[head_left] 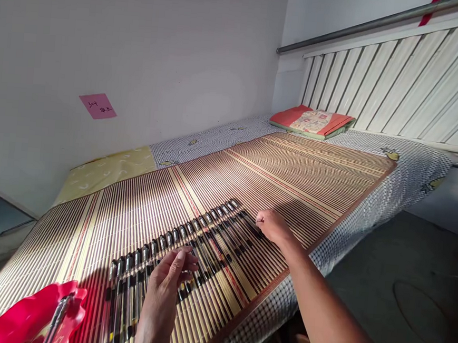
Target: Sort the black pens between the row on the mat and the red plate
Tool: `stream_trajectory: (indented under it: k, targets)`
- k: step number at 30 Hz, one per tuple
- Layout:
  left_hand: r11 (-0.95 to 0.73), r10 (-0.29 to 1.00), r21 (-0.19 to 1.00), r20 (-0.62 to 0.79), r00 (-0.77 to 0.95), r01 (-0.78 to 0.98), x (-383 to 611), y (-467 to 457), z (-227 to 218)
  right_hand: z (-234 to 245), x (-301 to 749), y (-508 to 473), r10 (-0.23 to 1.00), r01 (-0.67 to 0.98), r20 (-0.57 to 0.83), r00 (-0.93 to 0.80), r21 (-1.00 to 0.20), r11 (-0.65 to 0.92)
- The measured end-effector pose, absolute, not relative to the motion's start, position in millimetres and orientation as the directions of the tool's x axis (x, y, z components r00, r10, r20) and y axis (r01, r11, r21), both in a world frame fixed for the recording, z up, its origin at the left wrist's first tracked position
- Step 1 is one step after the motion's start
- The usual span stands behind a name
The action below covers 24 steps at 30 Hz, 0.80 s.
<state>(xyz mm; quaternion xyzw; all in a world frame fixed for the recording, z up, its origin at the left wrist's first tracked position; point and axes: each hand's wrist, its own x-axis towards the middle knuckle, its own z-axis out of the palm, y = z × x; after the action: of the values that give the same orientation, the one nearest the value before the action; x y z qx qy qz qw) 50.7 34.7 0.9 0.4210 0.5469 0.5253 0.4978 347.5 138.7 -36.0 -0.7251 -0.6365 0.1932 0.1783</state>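
A long row of black pens lies side by side across a striped bamboo mat on a bed. My left hand hovers over the middle of the row, fingers curled loosely, fingertips touching or just above the pens. My right hand rests at the far right end of the row, fingers closed in a pinch at the last pens there. What it pinches is hidden by the fingers.
A red plastic bag with more pens in it lies at the mat's near left corner. A folded orange pillow sits at the far end. A pink note hangs on the white wall. The checked sheet's edge drops to the floor at right.
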Motion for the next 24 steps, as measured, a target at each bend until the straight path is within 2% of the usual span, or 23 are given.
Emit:
stream_trajectory:
  k: [24]
  targets:
    - [0.112, 0.986, 0.991, -0.12, -0.118, -0.077, 52.1, 37.8, -6.5, -42.5, 349.5, 139.8, 0.996, 0.849, -0.025, 0.081, -0.522, -0.082]
